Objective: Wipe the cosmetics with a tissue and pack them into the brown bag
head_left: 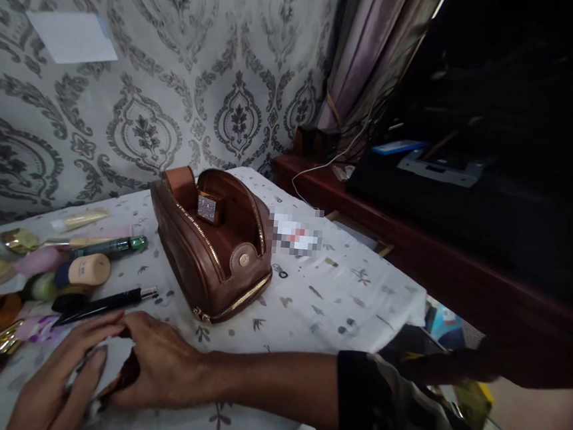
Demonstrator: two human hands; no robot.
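In front of the brown bag [213, 255]: left hand [59, 372] and right hand [160, 361] closed around a partly hidden white object [116, 359]. Inside the bag: glittery box [209, 208].

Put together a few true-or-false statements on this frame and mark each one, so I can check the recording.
1. The brown bag has its top open. True.
2. The sparkly-fronted box lies outside the bag. False: the box is inside it.
3. The left hand and right hand are both at a white item. True.
4. The black tube is in the right hand. False: the black tube lies on the cloth.
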